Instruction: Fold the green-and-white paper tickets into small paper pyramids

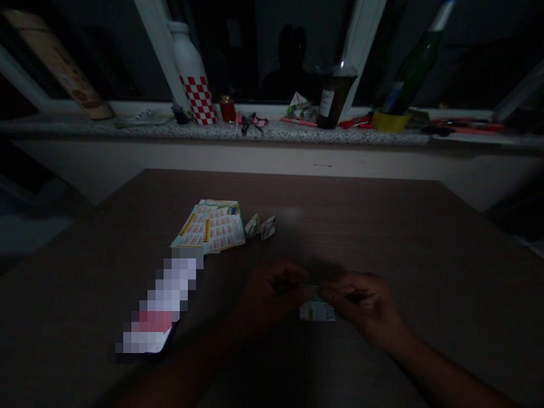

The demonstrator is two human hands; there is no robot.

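My left hand [275,292] and my right hand [369,306] meet over the front middle of the table. Between their closed fingertips they pinch a small printed paper ticket [317,311], whose lower part hangs down toward me. Its upper edge is partly hidden by the fingers and looks folded. Two small folded papers [260,226] stand beyond my left hand. Beside them lies a fanned stack of printed paper tickets [212,226] with rows of numbers.
A phone [159,306] with a blurred-out screen lies left of my left arm, on the brown table [361,221]. Along the granite sill [272,133] stand a checkered white bottle [193,76], a dark plastic cup [334,102] and a green bottle [414,68] in a yellow ring.
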